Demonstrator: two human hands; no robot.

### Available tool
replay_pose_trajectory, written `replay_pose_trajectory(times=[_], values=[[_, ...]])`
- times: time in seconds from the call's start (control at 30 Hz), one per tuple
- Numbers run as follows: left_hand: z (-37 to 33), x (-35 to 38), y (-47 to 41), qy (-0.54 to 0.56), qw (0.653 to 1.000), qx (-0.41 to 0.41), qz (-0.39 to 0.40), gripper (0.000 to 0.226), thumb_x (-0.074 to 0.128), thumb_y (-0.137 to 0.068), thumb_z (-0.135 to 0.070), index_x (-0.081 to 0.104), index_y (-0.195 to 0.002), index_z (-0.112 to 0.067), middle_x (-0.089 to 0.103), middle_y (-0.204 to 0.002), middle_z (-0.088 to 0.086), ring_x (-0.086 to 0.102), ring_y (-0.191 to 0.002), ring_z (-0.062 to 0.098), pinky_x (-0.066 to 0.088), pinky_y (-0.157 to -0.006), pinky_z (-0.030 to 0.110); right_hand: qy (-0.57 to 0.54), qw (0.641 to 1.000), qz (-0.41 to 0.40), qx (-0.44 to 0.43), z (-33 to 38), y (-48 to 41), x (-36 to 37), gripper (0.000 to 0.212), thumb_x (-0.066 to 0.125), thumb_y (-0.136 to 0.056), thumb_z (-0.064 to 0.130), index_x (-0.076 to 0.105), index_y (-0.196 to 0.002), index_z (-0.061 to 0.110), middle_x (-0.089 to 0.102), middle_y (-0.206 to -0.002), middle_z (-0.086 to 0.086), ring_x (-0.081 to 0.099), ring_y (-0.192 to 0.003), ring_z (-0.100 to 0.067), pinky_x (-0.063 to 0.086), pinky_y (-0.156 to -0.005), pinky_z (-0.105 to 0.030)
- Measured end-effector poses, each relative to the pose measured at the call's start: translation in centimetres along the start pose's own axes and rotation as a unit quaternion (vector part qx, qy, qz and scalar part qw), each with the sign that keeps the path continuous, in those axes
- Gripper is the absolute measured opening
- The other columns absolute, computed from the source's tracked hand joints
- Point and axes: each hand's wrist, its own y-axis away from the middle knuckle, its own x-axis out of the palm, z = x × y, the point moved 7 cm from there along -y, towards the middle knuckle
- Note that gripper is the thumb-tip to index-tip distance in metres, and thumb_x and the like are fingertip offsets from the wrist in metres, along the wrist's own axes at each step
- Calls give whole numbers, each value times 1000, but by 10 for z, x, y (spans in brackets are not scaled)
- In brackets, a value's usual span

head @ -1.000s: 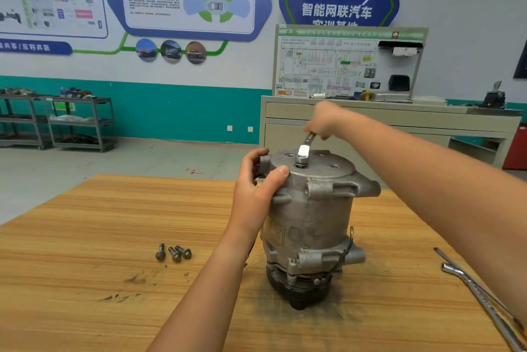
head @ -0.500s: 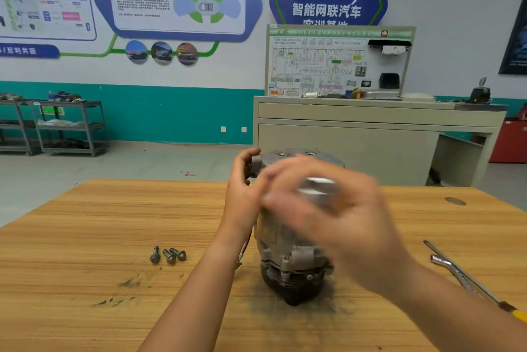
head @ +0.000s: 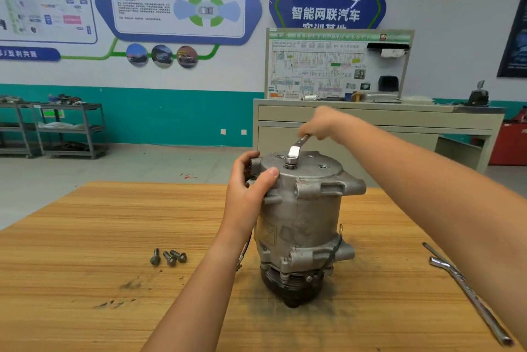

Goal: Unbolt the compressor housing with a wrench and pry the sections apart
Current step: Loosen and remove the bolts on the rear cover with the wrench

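Striped light-wood tabletop (head: pixel 71 252), on which are set a grey cast-metal compressor (head: pixel 302 223), three dark flanged bolts (head: pixel 168 257), and a long bent steel tool (head: pixel 470 297).

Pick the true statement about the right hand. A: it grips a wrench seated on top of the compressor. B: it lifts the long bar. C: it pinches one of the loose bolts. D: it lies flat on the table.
A: the right hand grips the wrench, whose head sits on top of the compressor.

Bare forearms (head: pixel 199 280), bare left hand (head: pixel 247 193), right hand (head: pixel 321 123)
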Motion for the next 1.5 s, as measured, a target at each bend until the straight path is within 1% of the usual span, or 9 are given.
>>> replay_pose_trajectory(times=[0.17, 0.37, 0.5, 0.67, 0.93, 1.07, 1.17, 1.37, 1.5], values=[[-4, 0, -2, 20, 1000, 18, -7, 34, 59, -72, -33, 52, -105, -33, 60, -101, -10, 59, -89, -4, 49, -75, 16, 186, 956, 44, -223, 107, 44, 57, 24, 46, -93, 22, 56, -109, 8, 53, -91, -4, 52, -88, -18, 37, -71, -28], [4, -5, -3, -13, 999, 9, -35, 33, 57, -90, -6, 47, -110, -30, 54, -102, -6, 55, -98, 15, 48, -79, 25, 105, 878, -175, -433, 120, 195, 57, 58, 56, -80, 57, 53, -113, 9, 60, -105, -4, 52, -101, -19, 11, -108, -39], [0, -1, -1, 10, 1000, 5, -5, 33, 66, -79, -29, 49, -106, -37, 54, -106, -7, 57, -97, 10, 50, -70, 19, -309, 874, -157, -341, 29, 218, -5, 23, 60, -74, 48, 67, -63, 29, 71, -82, 9, 64, -82, -4, 34, -90, -6], [-2, -1, 0, 8, 1000, 1, -1, 37, 58, -69, -42, 50, -105, -40, 51, -107, -14, 53, -105, 7, 47, -76, 16, -577, 797, -167, -63, -79, 138, -20, 28, 53, -90, 17, 59, -63, 11, 73, -82, -7, 69, -85, -13, 44, -81, -25], [0, -1, 0, 2, 1000, -1, 3, 39, 59, -69, -43, 50, -107, -39, 52, -111, -10, 52, -112, 16, 47, -95, 35, -107, 991, -57, 62, -41, 9, -11, 37, 55, -89, 40, 54, -87, 3, 56, -97, -16, 52, -85, -24, 46, -71, -32], [-3, 0, -1, 1, 1000, 10, 1, 39, 59, -70, -41, 50, -107, -38, 55, -110, -7, 55, -109, 14, 49, -92, 31, 120, 985, 44, -116, 64, 22, 21, 53, 54, -89, 44, 51, -123, 4, 54, -114, -8, 51, -106, -26, 39, -77, -27], [-5, 0, -2, 7, 1000, 27, -3, 32, 62, -73, -34, 52, -104, -33, 61, -102, -9, 59, -97, -2, 48, -82, 15, 156, 957, 63, -237, 120, 69, 61, 33, 57, -86, 45, 55, -92, 13, 52, -79, 4, 54, -85, -16, 42, -87, -36], [2, -2, -1, -29, 999, 20, -11, 28, 46, -96, -8, 48, -104, -34, 54, -104, -6, 53, -99, 9, 44, -77, 18, -59, 899, -101, -422, 106, 188, 45, 40, 55, -82, 53, 65, -85, 14, 63, -82, 6, 56, -85, -10, 15, -106, -29], [1, 0, -2, 5, 1000, 15, 8, 36, 67, -78, -31, 49, -109, -35, 53, -109, -6, 55, -104, 15, 48, -82, 23, -328, 883, -185, -281, 4, 203, -8, 18, 61, -73, 50, 70, -68, 34, 69, -85, 20, 64, -90, -6, 34, -106, -34]])
